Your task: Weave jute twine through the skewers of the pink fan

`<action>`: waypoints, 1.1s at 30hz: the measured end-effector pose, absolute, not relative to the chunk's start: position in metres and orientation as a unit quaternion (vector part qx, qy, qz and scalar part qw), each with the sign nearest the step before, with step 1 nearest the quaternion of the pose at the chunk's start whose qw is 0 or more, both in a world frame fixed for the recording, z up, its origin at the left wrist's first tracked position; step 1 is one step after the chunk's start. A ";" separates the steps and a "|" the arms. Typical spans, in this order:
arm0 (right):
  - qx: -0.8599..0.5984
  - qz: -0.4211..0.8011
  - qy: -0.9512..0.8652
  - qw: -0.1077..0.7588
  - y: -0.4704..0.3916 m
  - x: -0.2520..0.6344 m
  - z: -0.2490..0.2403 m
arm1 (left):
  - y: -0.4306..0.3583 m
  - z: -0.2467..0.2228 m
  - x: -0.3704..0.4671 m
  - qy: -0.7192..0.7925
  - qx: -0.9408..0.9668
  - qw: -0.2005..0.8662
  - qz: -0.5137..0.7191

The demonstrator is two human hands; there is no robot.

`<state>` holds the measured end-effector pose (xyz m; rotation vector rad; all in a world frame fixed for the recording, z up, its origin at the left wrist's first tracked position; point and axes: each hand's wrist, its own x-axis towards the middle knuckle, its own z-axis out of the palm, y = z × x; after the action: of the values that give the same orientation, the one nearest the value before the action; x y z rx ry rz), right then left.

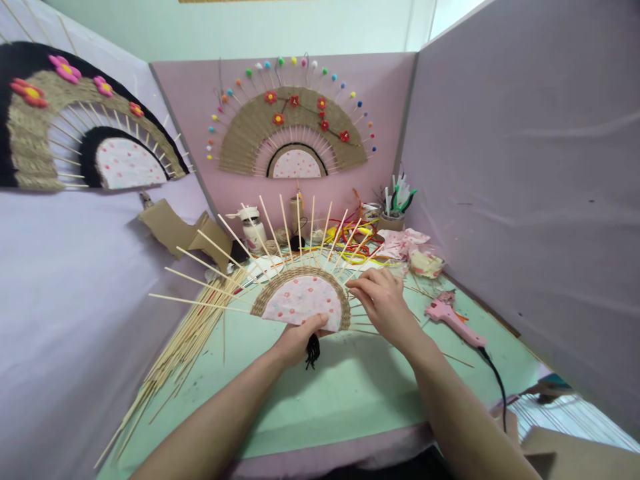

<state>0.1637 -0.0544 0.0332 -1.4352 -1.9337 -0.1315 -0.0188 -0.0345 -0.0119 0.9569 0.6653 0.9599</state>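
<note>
A half-round fan frame (303, 300) is held above the table, with pink flowered cloth in the middle, a woven tan cord band (273, 285) around it and thin wooden sticks (263, 220) fanning outward. My left hand (300, 339) grips its straight lower edge, thumb on the cloth. A black yarn tassel (313, 352) hangs beneath that hand. My right hand (383, 300) is closed in a pinch at the band's right side, among the sticks. Whatever is between those fingertips is too small to make out.
Loose sticks (195, 327) lie at the left. A pink glue gun (455, 320) with a black cable rests at right. Behind are a white-lidded bottle (253, 230), coloured pipe cleaners (357, 243), cloth scraps (403, 243) and a tool pot (393, 220). Decorated fans (240, 143) hang on the panels.
</note>
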 end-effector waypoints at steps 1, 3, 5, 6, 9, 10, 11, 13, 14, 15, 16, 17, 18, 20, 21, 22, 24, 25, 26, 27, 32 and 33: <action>-0.558 -0.051 -0.748 0.356 -0.053 0.163 0.033 | -0.035 -0.012 -0.019 0.302 0.433 0.728 0.437; -0.561 -0.051 -0.745 0.357 -0.052 0.161 0.031 | -0.035 -0.012 -0.018 0.305 0.433 0.727 0.436; -0.560 -0.052 -0.744 0.362 -0.050 0.160 0.030 | -0.035 -0.012 -0.018 0.308 0.435 0.725 0.435; -0.558 -0.052 -0.743 0.365 -0.050 0.160 0.029 | -0.036 -0.013 -0.018 0.309 0.436 0.725 0.435; -0.552 -0.051 -0.742 0.376 -0.050 0.160 0.028 | -0.036 -0.013 -0.018 0.308 0.438 0.725 0.432; -0.551 -0.051 -0.742 0.379 -0.050 0.160 0.028 | -0.035 -0.013 -0.018 0.307 0.438 0.728 0.430; -0.550 -0.051 -0.741 0.382 -0.050 0.161 0.028 | -0.035 -0.012 -0.018 0.307 0.436 0.730 0.428; -0.550 -0.054 -0.737 0.390 -0.050 0.161 0.027 | -0.035 -0.011 -0.018 0.308 0.432 0.733 0.427; -0.549 -0.057 -0.734 0.395 -0.050 0.161 0.026 | -0.035 -0.010 -0.017 0.308 0.429 0.734 0.427; -0.548 -0.060 -0.733 0.398 -0.050 0.161 0.026 | -0.035 -0.009 -0.017 0.306 0.428 0.734 0.429; -0.547 -0.064 -0.732 0.401 -0.050 0.161 0.026 | -0.035 -0.008 -0.017 0.305 0.426 0.734 0.432; -0.544 -0.067 -0.733 0.403 -0.050 0.160 0.026 | -0.035 -0.008 -0.017 0.303 0.425 0.735 0.433; -0.541 -0.071 -0.734 0.404 -0.050 0.160 0.026 | -0.035 -0.008 -0.017 0.301 0.426 0.734 0.435; -0.533 -0.076 -0.738 0.407 -0.050 0.158 0.026 | -0.035 -0.008 -0.017 0.299 0.430 0.732 0.436; -0.530 -0.079 -0.739 0.409 -0.050 0.158 0.026 | -0.035 -0.009 -0.017 0.300 0.432 0.730 0.436; -0.527 -0.081 -0.740 0.410 -0.050 0.157 0.025 | -0.035 -0.010 -0.017 0.302 0.433 0.729 0.436; -0.524 -0.085 -0.741 0.411 -0.049 0.156 0.025 | -0.035 -0.011 -0.018 0.308 0.433 0.725 0.438; -0.525 -0.087 -0.740 0.412 -0.049 0.156 0.024 | -0.035 -0.011 -0.018 0.310 0.432 0.725 0.438; -0.527 -0.088 -0.739 0.411 -0.049 0.156 0.024 | -0.035 -0.012 -0.018 0.312 0.431 0.725 0.437; -0.528 -0.090 -0.738 0.410 -0.048 0.156 0.024 | -0.035 -0.011 -0.018 0.312 0.430 0.726 0.436; -0.530 -0.100 -0.742 0.399 -0.047 0.156 0.026 | -0.035 -0.011 -0.018 0.310 0.437 0.723 0.436; -0.530 -0.101 -0.742 0.397 -0.047 0.156 0.027 | -0.035 -0.012 -0.018 0.309 0.441 0.722 0.434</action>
<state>0.1561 -0.0470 0.0269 -1.3437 -1.8807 -0.2563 -0.0183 -0.0352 -0.0120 0.9747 0.6829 0.9589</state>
